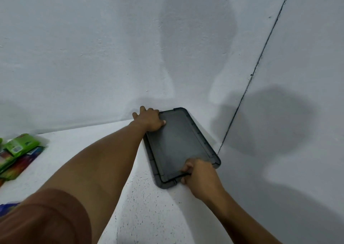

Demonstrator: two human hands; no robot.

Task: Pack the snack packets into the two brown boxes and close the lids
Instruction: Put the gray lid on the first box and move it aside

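sleeve (46, 215): short, reddish-brown, plain, at 7 o'clock
left hand (150, 120): bare, forearm bare up to that sleeve
right hand (201, 174): bare, forearm too

Dark grey lid (178, 143) lying flat, rimmed — green and multicoloured snack packets (16, 156) heaped far left, well apart.

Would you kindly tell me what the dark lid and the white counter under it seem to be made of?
The dark lid looks like moulded plastic, matt dark grey: rounded corners, raised rim, small tabs. The counter seems stone or terrazzo, white with fine black specks, dull; possibly speckled laminate.
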